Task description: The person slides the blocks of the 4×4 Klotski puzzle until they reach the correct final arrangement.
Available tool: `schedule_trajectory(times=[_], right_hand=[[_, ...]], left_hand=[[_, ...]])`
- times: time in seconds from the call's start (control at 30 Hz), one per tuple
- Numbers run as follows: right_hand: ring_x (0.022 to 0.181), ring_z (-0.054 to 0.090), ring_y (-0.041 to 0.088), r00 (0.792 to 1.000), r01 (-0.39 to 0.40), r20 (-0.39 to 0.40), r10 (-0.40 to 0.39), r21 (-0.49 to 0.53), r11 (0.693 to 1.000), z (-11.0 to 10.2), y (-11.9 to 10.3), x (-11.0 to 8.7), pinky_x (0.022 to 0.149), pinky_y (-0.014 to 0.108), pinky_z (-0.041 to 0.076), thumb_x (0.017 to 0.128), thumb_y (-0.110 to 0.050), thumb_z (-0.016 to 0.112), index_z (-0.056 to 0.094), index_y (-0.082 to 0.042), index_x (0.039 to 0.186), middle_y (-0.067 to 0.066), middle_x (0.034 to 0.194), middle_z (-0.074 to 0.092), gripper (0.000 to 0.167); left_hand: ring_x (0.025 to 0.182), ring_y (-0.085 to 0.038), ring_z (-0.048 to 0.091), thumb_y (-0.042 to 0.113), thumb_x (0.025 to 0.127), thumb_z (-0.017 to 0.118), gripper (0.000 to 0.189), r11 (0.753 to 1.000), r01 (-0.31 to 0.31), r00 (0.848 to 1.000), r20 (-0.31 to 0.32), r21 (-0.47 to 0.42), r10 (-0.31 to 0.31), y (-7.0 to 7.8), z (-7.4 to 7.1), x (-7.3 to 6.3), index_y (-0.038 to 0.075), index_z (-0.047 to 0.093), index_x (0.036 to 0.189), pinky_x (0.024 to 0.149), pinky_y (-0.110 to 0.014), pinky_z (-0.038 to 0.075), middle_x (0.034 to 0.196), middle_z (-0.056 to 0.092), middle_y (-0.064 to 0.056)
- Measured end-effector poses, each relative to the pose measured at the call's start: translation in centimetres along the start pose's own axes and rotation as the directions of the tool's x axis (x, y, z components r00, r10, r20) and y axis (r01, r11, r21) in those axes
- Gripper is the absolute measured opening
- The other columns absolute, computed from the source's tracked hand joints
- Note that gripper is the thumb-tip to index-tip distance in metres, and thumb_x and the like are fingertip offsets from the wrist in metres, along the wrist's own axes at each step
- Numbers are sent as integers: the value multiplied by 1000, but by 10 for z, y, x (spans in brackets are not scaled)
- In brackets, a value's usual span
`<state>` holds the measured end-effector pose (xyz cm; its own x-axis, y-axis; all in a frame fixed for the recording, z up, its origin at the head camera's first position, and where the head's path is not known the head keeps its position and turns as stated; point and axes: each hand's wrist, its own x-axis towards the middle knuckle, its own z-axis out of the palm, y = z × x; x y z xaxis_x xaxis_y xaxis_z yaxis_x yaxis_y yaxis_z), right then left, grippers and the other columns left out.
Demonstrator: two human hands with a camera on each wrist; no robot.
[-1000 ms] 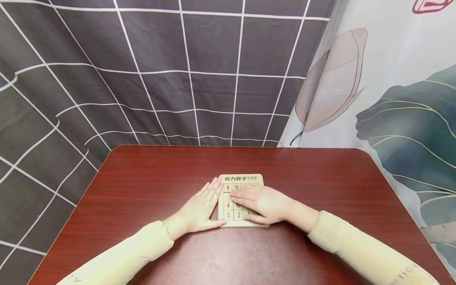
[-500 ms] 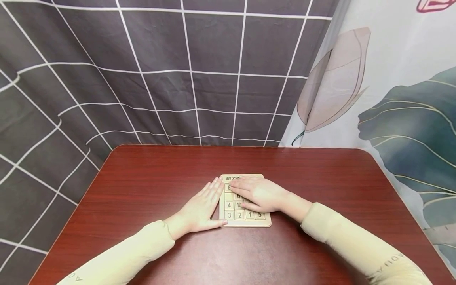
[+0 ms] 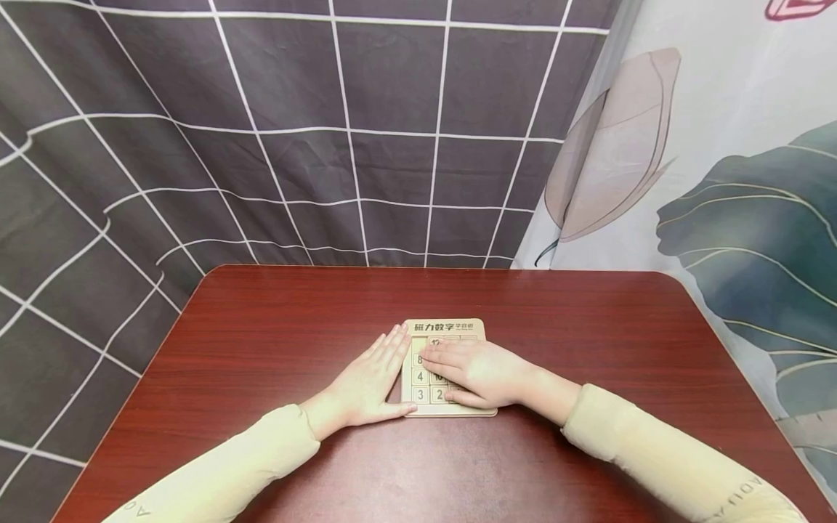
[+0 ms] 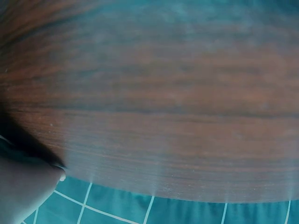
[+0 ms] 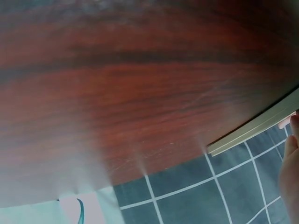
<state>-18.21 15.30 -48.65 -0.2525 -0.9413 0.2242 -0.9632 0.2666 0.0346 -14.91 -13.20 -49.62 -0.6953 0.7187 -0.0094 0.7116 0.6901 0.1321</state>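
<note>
A pale wooden number sliding puzzle [image 3: 451,410] lies flat on the table, with Chinese lettering across its top. My left hand [image 3: 366,383] lies along its left edge, fingers straight and thumb at the lower left corner. The right hand [image 3: 490,374] reaches over the board from the right, its extended fingertips on the tile marked 8 [image 3: 420,359] in the left column. Above that tile is a bare slot [image 3: 418,343]. Tiles 4 and 3 show below it; the right hand hides several others. The right wrist view catches the puzzle's side edge [image 5: 257,126].
The red-brown wooden table [image 3: 294,312] stretches around the board on all sides. A dark grey curtain with a white grid [image 3: 392,167] hangs behind and to the left. A white leaf-patterned curtain [image 3: 719,116] hangs at the right.
My right hand went up to the top row, then came back down, and the 8 tile slid down one row. The bare slot is now at the top left. My left hand stayed still.
</note>
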Motion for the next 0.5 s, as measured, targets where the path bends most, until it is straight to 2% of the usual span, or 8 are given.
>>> schedule_trajectory(times=[0.2,0.5], right_hand=[[141,62,27,1000,-18,-13,18,18,1000,-4,4,-3,117,43,52,101,-34,67,59,-1,149,12,150,64,58],[144,59,25,989,-142,29,142,27,989,-7,15,-18,121,44,49,102,-35,67,59,-6,150,9,154,62,57]], left_hand=[[165,-40,18,65,97,61,109,1000,2,1000,9,-9,-2,0,-2,-1,-11,20,165,134,-50,25,174,18,-29],[165,-39,17,66,97,61,110,1000,8,1000,16,2,-8,-1,0,0,-10,19,165,135,-49,24,175,18,-29]])
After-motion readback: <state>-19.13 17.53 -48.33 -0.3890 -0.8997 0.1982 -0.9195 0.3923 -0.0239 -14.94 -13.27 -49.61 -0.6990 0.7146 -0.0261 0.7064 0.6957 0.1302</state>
